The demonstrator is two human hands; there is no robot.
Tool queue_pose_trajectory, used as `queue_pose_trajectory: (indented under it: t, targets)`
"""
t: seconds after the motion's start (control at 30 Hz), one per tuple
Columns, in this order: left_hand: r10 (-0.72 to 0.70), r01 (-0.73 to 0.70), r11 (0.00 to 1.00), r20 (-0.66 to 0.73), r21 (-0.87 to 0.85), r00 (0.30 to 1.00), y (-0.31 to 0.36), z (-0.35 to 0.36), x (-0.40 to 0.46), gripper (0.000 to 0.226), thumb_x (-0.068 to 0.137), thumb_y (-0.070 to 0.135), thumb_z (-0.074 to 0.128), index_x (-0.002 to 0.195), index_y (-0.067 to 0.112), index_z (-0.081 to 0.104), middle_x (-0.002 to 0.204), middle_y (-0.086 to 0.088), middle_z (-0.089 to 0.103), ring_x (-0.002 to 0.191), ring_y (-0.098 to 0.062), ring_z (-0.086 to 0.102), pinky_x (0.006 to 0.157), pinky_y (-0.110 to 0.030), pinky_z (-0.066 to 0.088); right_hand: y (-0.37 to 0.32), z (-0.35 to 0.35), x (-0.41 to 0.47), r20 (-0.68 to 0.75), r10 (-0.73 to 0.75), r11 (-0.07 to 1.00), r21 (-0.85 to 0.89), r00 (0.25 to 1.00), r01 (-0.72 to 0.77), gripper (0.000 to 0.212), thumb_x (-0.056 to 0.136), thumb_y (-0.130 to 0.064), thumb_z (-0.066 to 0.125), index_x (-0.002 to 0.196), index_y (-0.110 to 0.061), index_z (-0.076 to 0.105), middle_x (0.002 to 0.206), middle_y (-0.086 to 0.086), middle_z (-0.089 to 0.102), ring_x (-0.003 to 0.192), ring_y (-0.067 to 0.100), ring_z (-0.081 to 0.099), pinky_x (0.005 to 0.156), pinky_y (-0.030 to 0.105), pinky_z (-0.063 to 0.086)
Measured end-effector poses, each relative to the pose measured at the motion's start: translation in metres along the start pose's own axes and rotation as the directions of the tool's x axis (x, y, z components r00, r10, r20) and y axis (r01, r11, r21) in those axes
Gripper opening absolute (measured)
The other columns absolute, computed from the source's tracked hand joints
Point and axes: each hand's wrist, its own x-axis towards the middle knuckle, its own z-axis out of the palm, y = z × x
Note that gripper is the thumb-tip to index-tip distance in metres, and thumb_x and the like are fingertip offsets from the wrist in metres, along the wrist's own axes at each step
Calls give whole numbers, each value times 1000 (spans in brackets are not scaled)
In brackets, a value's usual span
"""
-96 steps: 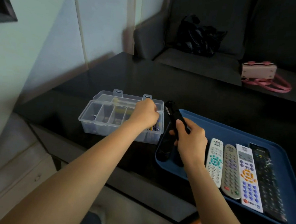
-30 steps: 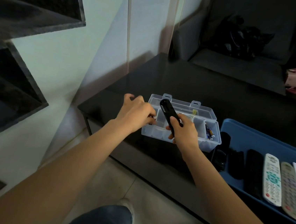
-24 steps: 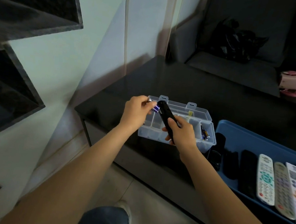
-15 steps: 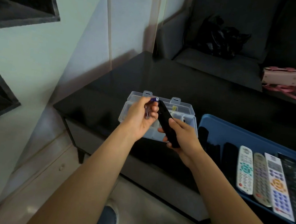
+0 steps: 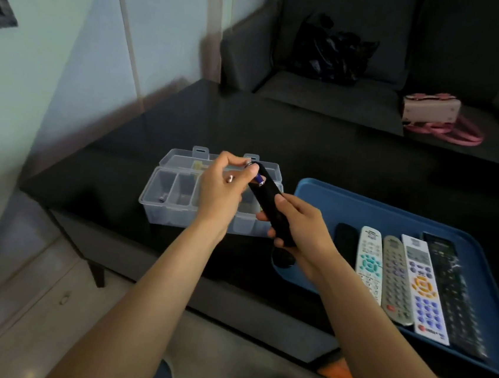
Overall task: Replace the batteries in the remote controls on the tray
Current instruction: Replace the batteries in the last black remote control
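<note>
My right hand (image 5: 299,228) grips a slim black remote (image 5: 268,201) above the table, tilted up toward the far left. My left hand (image 5: 222,186) pinches a small blue battery (image 5: 258,179) at the remote's upper end; a second metal battery tip (image 5: 229,179) shows between its fingers. Behind both hands sits an open clear plastic compartment box (image 5: 173,199). The blue tray (image 5: 393,213) to the right holds several remotes: white (image 5: 368,260), grey (image 5: 394,281), white with an orange pad (image 5: 421,287) and black (image 5: 452,293).
The box and tray stand on a black glossy table (image 5: 309,139) whose near edge runs below my wrists. One loose battery (image 5: 162,200) lies in the box's left compartment. A dark sofa behind carries a black bag (image 5: 330,52) and a pink handbag (image 5: 432,108).
My left hand took batteries out of the box and brought them to the top of the black remote. The camera view swung right, bringing the tray back into sight.
</note>
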Motion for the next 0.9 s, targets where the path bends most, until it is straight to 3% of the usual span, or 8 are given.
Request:
queue_pose_trajectory:
  t: [0.1, 0.17, 0.27, 0.37, 0.47, 0.57, 0.7, 0.9]
  targets:
    - [116, -122, 986, 62, 116, 991, -1, 3, 0, 17, 93, 19, 53, 104, 25, 65, 100, 8, 65, 89, 3, 60, 76, -11, 46, 8, -10, 1, -1, -11, 1000, 7, 1000, 11, 22, 99, -24, 46, 115, -16, 59, 91, 13, 69, 57, 12, 53, 46, 20, 41]
    - [161, -178, 962, 97, 208, 982, -2, 4, 2, 26, 95, 13, 47, 112, 19, 66, 109, 10, 63, 99, 2, 57, 80, -2, 41, 12, -15, 2, -14, -9, 1000, 19, 1000, 9, 24, 99, -24, 47, 117, -14, 59, 91, 14, 70, 56, 12, 53, 45, 21, 40]
    - [193, -221, 918, 117, 330, 974, -6, 7, 6, 29, 95, 13, 47, 119, 18, 62, 115, 6, 64, 105, -5, 57, 82, -4, 41, 16, -19, 2, -36, -24, 1000, -4, 999, 24, 23, 99, -23, 48, 115, -13, 60, 89, 13, 70, 55, 12, 53, 45, 21, 40]
    - [237, -231, 878, 39, 418, 971, -9, 10, 7, 19, 89, 20, 60, 108, 17, 63, 88, 8, 62, 78, -2, 58, 66, 0, 40, 17, -19, 1, -51, -56, 998, -27, 997, 55, 21, 99, -24, 48, 113, -16, 61, 87, 13, 70, 53, 11, 52, 45, 21, 40]
    - [312, -294, 832, 41, 470, 949, -9, 13, 5, 7, 84, 18, 66, 89, 15, 63, 76, 11, 58, 66, 2, 54, 61, -3, 40, 15, -19, 1, -61, -90, 995, -56, 994, 87, 18, 99, -23, 48, 110, -20, 61, 84, 10, 71, 52, 10, 53, 45, 20, 41]
    - [375, -369, 768, 99, 523, 922, -10, 11, 7, 10, 84, 19, 66, 92, 14, 70, 84, 2, 63, 72, -2, 54, 65, -13, 41, 12, -21, 0, -65, -101, 993, -75, 993, 96, 13, 99, -23, 48, 103, -25, 60, 80, 7, 70, 51, 9, 53, 45, 20, 41]
    - [364, -336, 742, 72, 581, 929, -11, 6, 8, 27, 86, 21, 64, 112, 17, 66, 101, -5, 62, 87, -5, 51, 72, -10, 33, 13, -19, -1, -49, -114, 989, -103, 992, 109, 13, 98, -23, 48, 103, -25, 61, 84, 10, 70, 51, 9, 52, 45, 20, 41]
    - [294, -245, 841, -27, 482, 955, -5, 7, 4, 21, 83, 16, 68, 101, 13, 58, 88, 8, 60, 67, 6, 52, 60, 4, 39, 14, -13, -4, -16, -112, 989, -104, 994, 109, 12, 98, -23, 48, 101, -26, 60, 83, 9, 69, 53, 11, 53, 45, 20, 41]
